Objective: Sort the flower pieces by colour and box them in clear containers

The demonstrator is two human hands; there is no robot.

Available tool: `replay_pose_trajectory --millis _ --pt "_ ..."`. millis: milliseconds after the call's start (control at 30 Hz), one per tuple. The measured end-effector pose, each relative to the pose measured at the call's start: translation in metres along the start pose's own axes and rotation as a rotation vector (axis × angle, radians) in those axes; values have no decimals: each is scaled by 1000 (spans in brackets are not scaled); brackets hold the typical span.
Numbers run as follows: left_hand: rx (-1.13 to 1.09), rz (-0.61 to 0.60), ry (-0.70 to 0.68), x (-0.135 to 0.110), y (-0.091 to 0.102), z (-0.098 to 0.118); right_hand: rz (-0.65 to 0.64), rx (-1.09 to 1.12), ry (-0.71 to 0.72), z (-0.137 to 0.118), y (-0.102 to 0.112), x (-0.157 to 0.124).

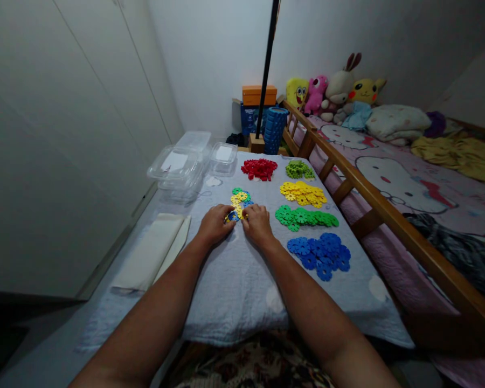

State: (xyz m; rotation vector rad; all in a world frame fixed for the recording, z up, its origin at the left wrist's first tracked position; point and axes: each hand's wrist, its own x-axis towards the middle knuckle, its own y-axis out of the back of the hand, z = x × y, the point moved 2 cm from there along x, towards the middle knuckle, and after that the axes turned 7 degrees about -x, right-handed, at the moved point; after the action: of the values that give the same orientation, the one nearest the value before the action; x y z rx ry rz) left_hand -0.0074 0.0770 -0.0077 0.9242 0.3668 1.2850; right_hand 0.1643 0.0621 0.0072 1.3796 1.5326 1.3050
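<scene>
Hands on a pale blue quilted cloth [234, 285]
The left hand [215, 224] and right hand [258, 224] pinch a joined yellow-green-blue plastic disc cluster [238, 200] — colour-sorted disc piles [306, 217] lie to its right.

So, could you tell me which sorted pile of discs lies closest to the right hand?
The dark green pile, just beside the right hand; the blue pile comes next, slightly farther.

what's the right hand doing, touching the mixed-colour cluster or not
Touching. The head view shows the right hand with its fingertips closed on the near edge of the mixed-colour cluster, with no cloth visible between them.
</scene>
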Motion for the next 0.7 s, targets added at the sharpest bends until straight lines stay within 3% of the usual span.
replay_pose_trajectory --millis 200,333,533,700 --pt "-10 17 -3 -1 -2 0 68 29 14 2 10 -1" --pt "-13 11 9 0 -1 0 125 20 20 23 32 10" --pt "-28 -6 17 -1 1 2 215 -92 -124 109 75 49" --pt "-33 -7 18 -1 1 2 252 -133 -321 179 88 67"
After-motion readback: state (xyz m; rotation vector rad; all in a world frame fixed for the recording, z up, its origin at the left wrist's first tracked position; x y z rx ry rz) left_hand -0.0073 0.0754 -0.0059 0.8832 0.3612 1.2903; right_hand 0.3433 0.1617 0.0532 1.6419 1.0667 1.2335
